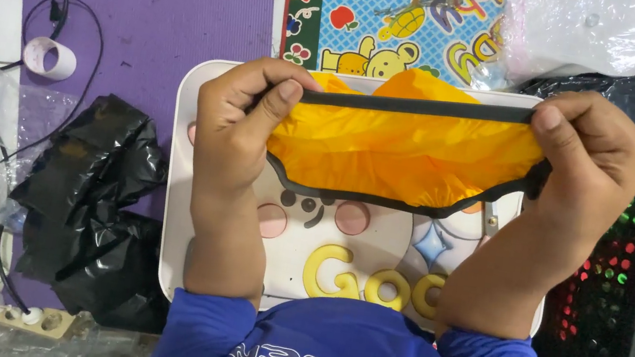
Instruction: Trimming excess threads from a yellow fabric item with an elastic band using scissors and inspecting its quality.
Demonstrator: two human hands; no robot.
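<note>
L hand (238, 119): you pinch the black elastic band (418, 106) | R hand (592, 158): gripping its other end | orange fabric (402, 154) stretched between (taut), above white cartoon tray (170, 206) | black plastic bag (89, 202) left

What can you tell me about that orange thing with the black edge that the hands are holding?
The orange cloth piece looks thin and crinkly, with a black band sewn round its edge. The left hand pinches one end of the band and the right hand pinches the other, so the band is pulled flat and wide between them. The orange part bunches in soft folds in the middle. It is held up above a white tray with a cartoon picture, not touching it as far as can be seen.
</note>
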